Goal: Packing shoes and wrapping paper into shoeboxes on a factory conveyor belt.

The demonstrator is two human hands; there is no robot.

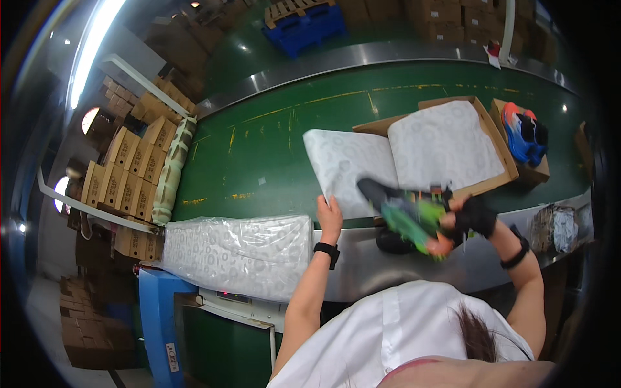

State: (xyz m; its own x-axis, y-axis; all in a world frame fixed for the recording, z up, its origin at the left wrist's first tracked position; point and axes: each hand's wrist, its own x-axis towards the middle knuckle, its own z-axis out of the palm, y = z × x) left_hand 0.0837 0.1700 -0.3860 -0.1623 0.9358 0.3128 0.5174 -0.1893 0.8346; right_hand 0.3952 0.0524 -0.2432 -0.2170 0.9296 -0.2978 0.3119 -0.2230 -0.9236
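My left hand [329, 218] pinches the near-left corner of a white patterned sheet of wrapping paper [346, 161]. The paper spreads rightward into an open cardboard shoebox [509, 165], lining it. In my right hand [471, 216], which wears a black fingerless glove, is a sports shoe [414, 223] with a green and orange sole turned up, blurred by motion. Another dark shape [391, 241] sits just below it, partly hidden; I cannot tell if it is a second shoe. Both hands are over the near edge of the green belt.
A stack of patterned paper under clear plastic [239, 249] lies at the near left. Blue and orange shoes [525, 132] rest on a box at the far right. Beyond a roll [173, 171], several brown boxes [129, 174] are stacked. A metal rail [323, 63] borders the green belt [259, 155].
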